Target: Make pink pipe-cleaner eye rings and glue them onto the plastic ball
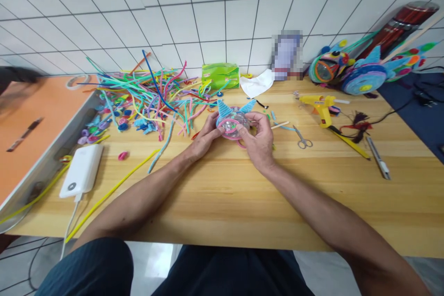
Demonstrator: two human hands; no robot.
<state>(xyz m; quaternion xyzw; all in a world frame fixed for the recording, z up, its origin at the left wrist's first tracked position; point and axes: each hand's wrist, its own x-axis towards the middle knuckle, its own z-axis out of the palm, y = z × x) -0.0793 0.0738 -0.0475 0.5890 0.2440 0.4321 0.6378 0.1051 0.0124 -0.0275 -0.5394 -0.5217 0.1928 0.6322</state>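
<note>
Past dark trousers, above desk: gripping blue-horned clear plastic ball between half-curled left fingers and right fingers, apparently seating pink ring; next, needs steady pressure!

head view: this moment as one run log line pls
left hand: holding clear craft piece | right hand: holding same piece | piece: two blue cones on top | right side: scissors, yellow glue gun
</note>
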